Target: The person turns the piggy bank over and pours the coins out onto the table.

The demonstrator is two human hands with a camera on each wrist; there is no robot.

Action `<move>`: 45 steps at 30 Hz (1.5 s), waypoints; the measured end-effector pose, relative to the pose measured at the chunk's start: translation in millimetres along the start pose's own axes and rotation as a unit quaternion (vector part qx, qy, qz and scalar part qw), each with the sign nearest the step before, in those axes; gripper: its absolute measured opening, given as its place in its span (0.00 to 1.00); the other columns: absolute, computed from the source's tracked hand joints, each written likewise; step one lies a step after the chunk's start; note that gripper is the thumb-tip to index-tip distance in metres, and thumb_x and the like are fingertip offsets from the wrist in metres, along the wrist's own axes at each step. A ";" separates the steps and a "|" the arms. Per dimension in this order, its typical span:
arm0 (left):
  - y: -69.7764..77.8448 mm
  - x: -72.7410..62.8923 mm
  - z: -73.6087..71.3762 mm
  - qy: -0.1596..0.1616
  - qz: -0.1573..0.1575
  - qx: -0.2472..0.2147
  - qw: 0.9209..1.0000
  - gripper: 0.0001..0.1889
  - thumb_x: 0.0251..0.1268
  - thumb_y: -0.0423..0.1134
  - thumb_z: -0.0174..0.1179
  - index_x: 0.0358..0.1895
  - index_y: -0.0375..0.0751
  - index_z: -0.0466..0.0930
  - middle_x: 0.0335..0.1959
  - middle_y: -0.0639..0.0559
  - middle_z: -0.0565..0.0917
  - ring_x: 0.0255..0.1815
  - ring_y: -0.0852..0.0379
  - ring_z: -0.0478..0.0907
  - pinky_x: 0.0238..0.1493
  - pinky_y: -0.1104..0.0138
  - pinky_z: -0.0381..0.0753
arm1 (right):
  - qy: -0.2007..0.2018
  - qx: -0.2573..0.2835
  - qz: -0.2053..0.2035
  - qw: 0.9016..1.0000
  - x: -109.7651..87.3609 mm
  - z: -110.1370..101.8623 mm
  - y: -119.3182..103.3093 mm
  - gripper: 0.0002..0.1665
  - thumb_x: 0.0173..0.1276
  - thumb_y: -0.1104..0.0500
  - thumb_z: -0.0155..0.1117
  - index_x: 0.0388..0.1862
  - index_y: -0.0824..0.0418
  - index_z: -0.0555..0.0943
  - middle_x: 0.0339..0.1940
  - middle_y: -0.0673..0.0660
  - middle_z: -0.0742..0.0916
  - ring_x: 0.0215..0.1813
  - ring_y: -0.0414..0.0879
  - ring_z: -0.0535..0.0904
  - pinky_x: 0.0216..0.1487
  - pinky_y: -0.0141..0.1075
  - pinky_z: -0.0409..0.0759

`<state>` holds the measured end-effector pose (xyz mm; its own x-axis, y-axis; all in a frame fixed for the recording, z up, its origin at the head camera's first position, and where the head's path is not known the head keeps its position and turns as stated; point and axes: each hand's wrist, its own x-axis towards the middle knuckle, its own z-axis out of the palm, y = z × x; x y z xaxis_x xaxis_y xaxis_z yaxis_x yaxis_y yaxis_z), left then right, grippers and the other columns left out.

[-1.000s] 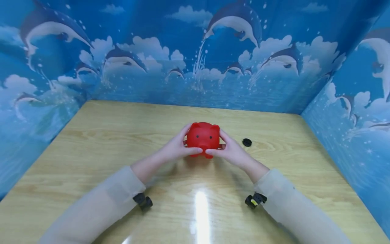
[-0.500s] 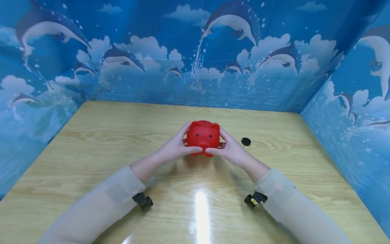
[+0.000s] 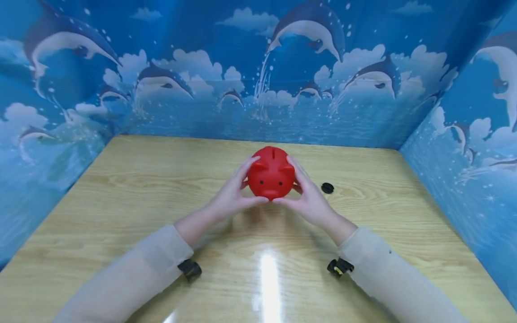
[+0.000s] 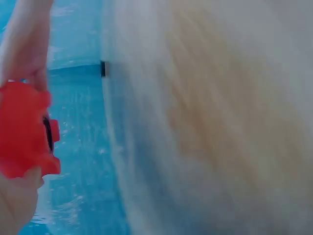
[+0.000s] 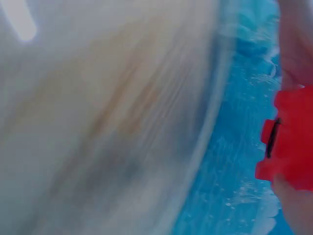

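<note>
A red piggy bank is held between both hands over the middle of the table, its face toward me. It is tilted forward, so the slot on its top shows. My left hand grips its left side, thumb under the snout; my right hand grips the other side the same way. Seen from the left wrist, the piggy bank shows its feet and a black edge on its underside. The right wrist view shows the piggy bank with that dark edge between its feet.
A small black round piece lies on the wooden table, just right of my right hand. Blue dolphin-print curtains stand behind the table and along both sides. A bright light reflection shows near the front.
The piggy bank has tipped forward and risen slightly in both hands, bringing its top slot into full view. The thumbs now sit under its snout. The black piece has stayed put.
</note>
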<state>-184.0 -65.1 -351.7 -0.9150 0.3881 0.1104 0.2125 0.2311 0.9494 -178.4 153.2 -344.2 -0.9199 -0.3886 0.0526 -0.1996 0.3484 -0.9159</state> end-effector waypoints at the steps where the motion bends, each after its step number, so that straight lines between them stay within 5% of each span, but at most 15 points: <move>1: 0.7 0.5 0.1 0.003 0.005 0.001 1.000 0.46 0.49 0.41 0.71 0.71 0.59 0.53 0.65 0.58 0.63 0.63 0.53 0.62 0.51 0.58 0.77 | 0.001 -0.001 -0.002 1.000 0.2 -0.1 -0.7 0.54 0.55 0.51 0.72 0.74 0.39 0.50 0.71 0.48 0.61 0.62 0.53 0.69 0.56 0.45 0.74; 9: 1.8 2.4 -0.1 -0.014 -0.057 -0.026 0.998 0.49 0.49 0.45 0.71 0.73 0.59 0.48 0.65 0.55 0.62 0.63 0.48 0.62 0.45 0.59 0.80 | -0.012 0.035 0.069 0.997 1.9 0.0 -4.9 0.53 0.55 0.48 0.72 0.74 0.39 0.51 0.68 0.49 0.65 0.58 0.55 0.73 0.49 0.43 0.79; 16: 5.2 4.8 -2.3 -0.007 0.002 -0.003 1.000 0.46 0.50 0.43 0.71 0.72 0.60 0.52 0.65 0.57 0.63 0.62 0.53 0.63 0.50 0.59 0.77 | 0.005 0.013 0.018 1.000 2.9 -1.3 -3.7 0.52 0.55 0.49 0.71 0.73 0.39 0.52 0.69 0.48 0.65 0.61 0.53 0.70 0.54 0.46 0.76; 22: 4.0 7.4 -1.5 -0.020 -0.069 -0.019 0.997 0.48 0.50 0.46 0.70 0.73 0.61 0.49 0.65 0.57 0.63 0.62 0.50 0.64 0.45 0.59 0.80 | -0.019 0.049 0.063 0.997 7.2 -2.5 -0.3 0.49 0.56 0.48 0.71 0.72 0.39 0.55 0.68 0.47 0.65 0.58 0.55 0.73 0.50 0.44 0.78; 27: 3.5 7.3 -2.0 -0.008 0.001 -0.008 1.000 0.48 0.50 0.41 0.71 0.73 0.59 0.50 0.67 0.56 0.61 0.64 0.51 0.61 0.52 0.58 0.76 | 0.012 0.016 0.014 1.000 4.3 -1.2 -1.0 0.54 0.54 0.49 0.72 0.73 0.36 0.50 0.69 0.46 0.64 0.61 0.52 0.70 0.54 0.44 0.76; 29: 10.4 6.0 -2.7 -0.012 0.006 -0.006 1.000 0.46 0.53 0.39 0.69 0.73 0.55 0.50 0.67 0.53 0.61 0.64 0.50 0.62 0.52 0.58 0.76 | 0.011 0.014 0.010 1.000 5.3 -1.9 -2.0 0.53 0.55 0.49 0.72 0.73 0.36 0.51 0.69 0.46 0.65 0.62 0.51 0.69 0.54 0.44 0.75; 35: 4.7 11.4 -2.1 -0.035 -0.077 -0.014 0.996 0.48 0.55 0.42 0.67 0.74 0.58 0.44 0.68 0.53 0.60 0.63 0.48 0.64 0.48 0.58 0.79 | -0.025 0.034 0.064 0.997 10.9 -4.1 1.3 0.49 0.56 0.48 0.70 0.73 0.40 0.54 0.68 0.47 0.66 0.60 0.54 0.72 0.50 0.44 0.78; 39: 0.4 10.4 -0.1 -0.023 -0.065 -0.017 0.997 0.48 0.53 0.45 0.69 0.73 0.60 0.46 0.67 0.55 0.61 0.63 0.49 0.63 0.48 0.58 0.79 | -0.017 0.036 0.060 0.997 8.5 -2.6 1.5 0.51 0.56 0.48 0.70 0.73 0.38 0.53 0.68 0.49 0.65 0.59 0.56 0.73 0.50 0.45 0.78; 43: 0.1 8.7 0.5 -0.003 0.024 0.017 1.000 0.47 0.52 0.41 0.70 0.73 0.56 0.49 0.69 0.54 0.57 0.65 0.50 0.60 0.53 0.58 0.75 | 0.016 -0.009 -0.020 1.000 5.0 -1.1 1.0 0.54 0.56 0.51 0.71 0.75 0.41 0.50 0.72 0.50 0.60 0.64 0.54 0.68 0.56 0.46 0.74; 45: 0.5 8.1 0.9 0.006 0.041 0.019 0.999 0.47 0.51 0.40 0.70 0.72 0.57 0.50 0.69 0.56 0.58 0.64 0.52 0.61 0.53 0.58 0.75 | 0.024 -0.011 -0.036 0.999 4.3 -0.6 0.1 0.53 0.56 0.53 0.71 0.74 0.40 0.50 0.72 0.49 0.61 0.63 0.53 0.69 0.54 0.45 0.75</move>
<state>-191.0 -61.1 -350.6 -0.8981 0.3960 0.1913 0.2997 0.2325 0.9253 -182.5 152.1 -343.8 -0.9181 -0.3720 0.1372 -0.2724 0.3405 -0.8999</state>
